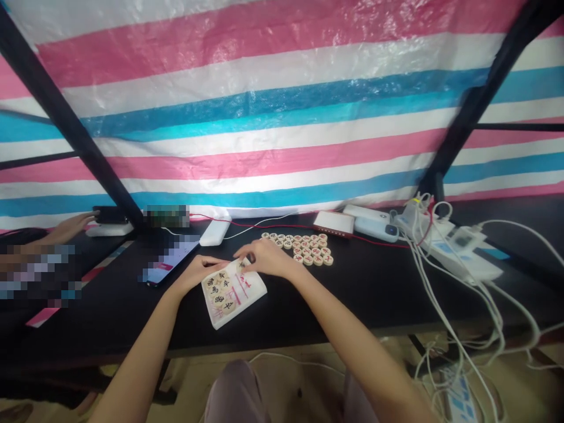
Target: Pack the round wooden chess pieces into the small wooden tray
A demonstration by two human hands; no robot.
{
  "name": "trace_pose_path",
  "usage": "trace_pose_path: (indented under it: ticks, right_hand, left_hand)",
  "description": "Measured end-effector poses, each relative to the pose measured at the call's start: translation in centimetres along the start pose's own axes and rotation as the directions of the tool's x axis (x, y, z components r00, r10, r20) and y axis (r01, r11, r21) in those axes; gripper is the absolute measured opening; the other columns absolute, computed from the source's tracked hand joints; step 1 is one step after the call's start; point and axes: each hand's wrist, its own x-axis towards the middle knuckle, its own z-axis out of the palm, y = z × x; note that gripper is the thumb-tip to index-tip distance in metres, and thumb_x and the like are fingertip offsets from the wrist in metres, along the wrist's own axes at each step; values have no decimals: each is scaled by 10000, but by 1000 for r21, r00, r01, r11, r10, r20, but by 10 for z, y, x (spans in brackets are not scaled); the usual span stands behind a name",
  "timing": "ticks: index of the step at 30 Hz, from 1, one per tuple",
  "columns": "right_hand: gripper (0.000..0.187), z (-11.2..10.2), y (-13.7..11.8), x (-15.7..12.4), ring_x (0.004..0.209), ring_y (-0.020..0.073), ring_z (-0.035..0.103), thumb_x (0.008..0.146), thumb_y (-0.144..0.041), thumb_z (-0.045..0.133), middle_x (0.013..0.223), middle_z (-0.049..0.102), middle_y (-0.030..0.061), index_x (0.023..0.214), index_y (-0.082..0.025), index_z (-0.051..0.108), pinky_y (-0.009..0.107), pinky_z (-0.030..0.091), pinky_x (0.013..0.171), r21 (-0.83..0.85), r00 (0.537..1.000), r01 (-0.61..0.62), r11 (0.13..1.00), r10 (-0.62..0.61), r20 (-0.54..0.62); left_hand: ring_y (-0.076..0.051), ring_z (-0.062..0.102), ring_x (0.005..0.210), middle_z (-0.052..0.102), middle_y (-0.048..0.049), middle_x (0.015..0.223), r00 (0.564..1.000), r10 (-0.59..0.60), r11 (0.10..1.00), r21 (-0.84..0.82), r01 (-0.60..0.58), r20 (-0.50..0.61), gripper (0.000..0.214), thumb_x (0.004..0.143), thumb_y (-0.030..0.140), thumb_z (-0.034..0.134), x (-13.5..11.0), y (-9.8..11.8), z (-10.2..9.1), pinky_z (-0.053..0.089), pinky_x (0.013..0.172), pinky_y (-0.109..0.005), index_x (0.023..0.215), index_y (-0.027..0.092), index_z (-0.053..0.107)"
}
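Observation:
A small white box (240, 296) with red print lies on the black table (352, 294), holding several round wooden chess pieces (220, 289) with red and black characters. My left hand (198, 271) rests against the box's far left edge, fingers curled round it. My right hand (264, 257) reaches over the box's top corner, fingers pinched together on a piece at the rim. Just beyond my right hand, several more round pieces (304, 248) lie in rows on the table.
A phone (170, 264) with a lit screen lies left of the box. A white power bank (215, 232), a red-and-white box (333, 223), chargers and white cables (449, 247) crowd the back and right. Another person's hand (73, 226) rests at far left.

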Motion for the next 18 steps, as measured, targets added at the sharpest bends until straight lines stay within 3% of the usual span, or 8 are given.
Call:
trace_pose_path:
  ticks: [3, 6, 11, 18]
  right_hand:
    - [310, -18, 22, -6, 850, 121, 633, 768, -327, 669, 958, 709, -18, 1057, -225, 621, 226, 377, 737, -74, 980, -176, 982, 168, -109]
    - [247, -25, 43, -15, 904, 154, 629, 742, -303, 696, 946, 710, -8, 964, -216, 632, 258, 351, 782, -190, 956, -290, 938, 272, -114]
    - [188, -20, 58, -19, 873, 169, 626, 714, -320, 714, 892, 710, -9, 859, -221, 645, 265, 326, 770, -248, 947, -321, 914, 311, -81]
    - [82, -16, 56, -16, 848, 196, 597, 719, -260, 687, 817, 701, 55, 754, -187, 689, 298, 297, 800, -365, 962, -251, 897, 274, 14]
  left_hand:
    - [-274, 669, 847, 740, -94, 896, 999, -43, 999, -22, 43, -11, 453, 642, 490, 714, -2, 2, 2, 514, 722, -328, 951, 159, 733]
    - [-280, 672, 858, 740, -94, 900, 997, -66, 998, -21, 65, -50, 445, 630, 494, 719, -3, 4, 4, 520, 720, -328, 928, 163, 736]
    - [-284, 677, 838, 742, -97, 875, 994, -63, 998, -20, 62, -90, 435, 615, 489, 730, -1, 1, 4, 526, 709, -337, 904, 163, 739]
    - [-273, 678, 829, 740, -99, 881, 994, -54, 998, -27, 51, -92, 450, 608, 482, 738, 1, -1, 4, 526, 700, -326, 913, 151, 731]
